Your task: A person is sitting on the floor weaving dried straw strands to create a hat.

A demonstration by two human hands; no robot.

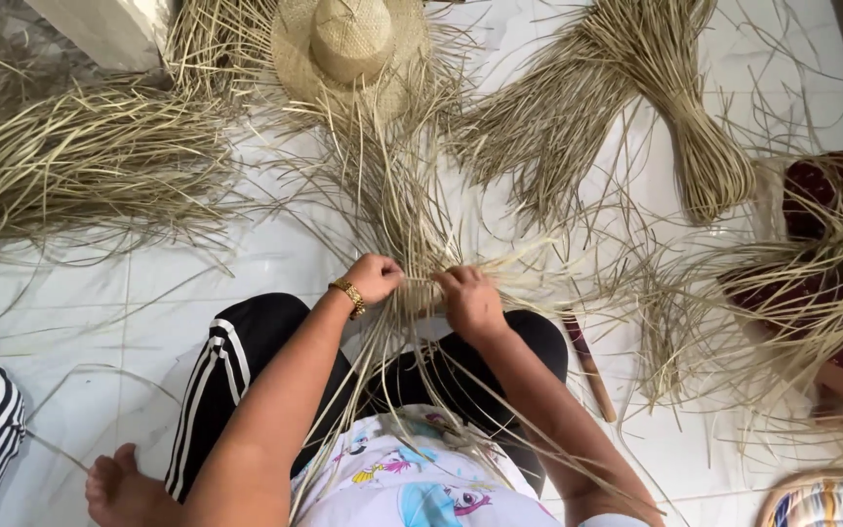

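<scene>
Between both hands (421,288), straw strands (412,224) are pinched below a woven hat (348,49).

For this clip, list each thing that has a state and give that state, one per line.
Left hand: closed, pinching straw strands.
Right hand: closed on the same strands.
Straw strands: partly woven, loose ends fanned over the lap.
Straw hat: brim unfinished, loose ends sticking out.
Tied bundle: bound at the middle, lying on the floor.
Loose straw pile: unbound, spread out.
Wooden stick: lying flat, untouched.
</scene>
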